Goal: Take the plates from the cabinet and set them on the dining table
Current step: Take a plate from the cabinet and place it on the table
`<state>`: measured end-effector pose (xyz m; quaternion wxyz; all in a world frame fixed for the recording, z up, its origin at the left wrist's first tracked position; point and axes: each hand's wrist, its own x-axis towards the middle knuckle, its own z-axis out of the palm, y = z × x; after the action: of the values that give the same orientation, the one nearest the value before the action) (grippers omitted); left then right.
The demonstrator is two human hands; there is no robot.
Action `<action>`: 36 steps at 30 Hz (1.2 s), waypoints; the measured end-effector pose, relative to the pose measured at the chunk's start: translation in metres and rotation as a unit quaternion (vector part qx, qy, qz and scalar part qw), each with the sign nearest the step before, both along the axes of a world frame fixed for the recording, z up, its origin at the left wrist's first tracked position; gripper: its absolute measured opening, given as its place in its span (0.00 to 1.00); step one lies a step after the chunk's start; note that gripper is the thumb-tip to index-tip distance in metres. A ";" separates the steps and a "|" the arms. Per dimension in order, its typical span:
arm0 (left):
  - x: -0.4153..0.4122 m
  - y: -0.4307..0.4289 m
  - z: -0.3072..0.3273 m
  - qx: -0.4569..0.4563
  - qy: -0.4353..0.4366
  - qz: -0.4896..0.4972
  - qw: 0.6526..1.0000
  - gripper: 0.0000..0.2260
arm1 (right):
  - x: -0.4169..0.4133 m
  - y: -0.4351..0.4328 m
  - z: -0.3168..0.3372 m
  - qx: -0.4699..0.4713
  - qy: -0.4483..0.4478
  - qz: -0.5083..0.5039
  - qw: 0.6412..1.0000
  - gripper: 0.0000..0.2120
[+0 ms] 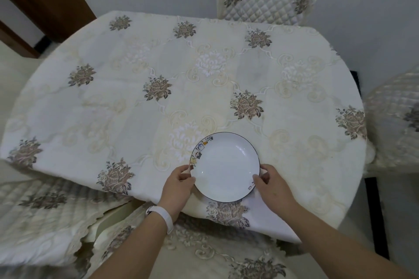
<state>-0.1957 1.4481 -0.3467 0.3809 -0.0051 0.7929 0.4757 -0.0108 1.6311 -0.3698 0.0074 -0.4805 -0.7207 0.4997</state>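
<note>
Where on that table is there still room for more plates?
Nearly everywhere. Only one plate sits on the table, at the near edge, with the left hand and right hand gripping its sides. The whole far half toward the chair, and both sides, are bare cloth.

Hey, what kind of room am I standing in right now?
Probably a home dining room: a table under a floral tablecloth, quilted chair covers around it, and a white plate held at its near edge.
</note>
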 end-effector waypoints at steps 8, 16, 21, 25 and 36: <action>0.018 -0.048 0.044 -0.062 0.229 -0.146 0.961 0.21 | 0.007 0.011 0.033 0.260 0.013 0.185 0.948 0.19; 0.040 -0.101 0.082 -0.179 0.421 -0.237 0.857 0.24 | -0.018 -0.025 0.076 0.381 0.069 0.352 0.852 0.25; 0.057 -0.131 0.101 -0.228 0.500 -0.243 0.799 0.21 | -0.038 -0.071 0.105 0.394 0.132 0.433 0.800 0.24; 0.068 -0.160 0.123 -0.234 0.519 -0.194 0.799 0.20 | -0.054 -0.107 0.124 0.405 0.176 0.483 0.756 0.21; 0.076 -0.290 0.138 -0.278 0.487 -0.054 0.826 0.21 | -0.105 -0.212 0.162 0.414 0.220 0.573 0.672 0.21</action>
<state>-0.1198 1.1583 -0.2084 -0.0473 0.1647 0.9730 0.1544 -0.1155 1.4190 -0.2076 0.0764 0.2031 -0.9650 0.1472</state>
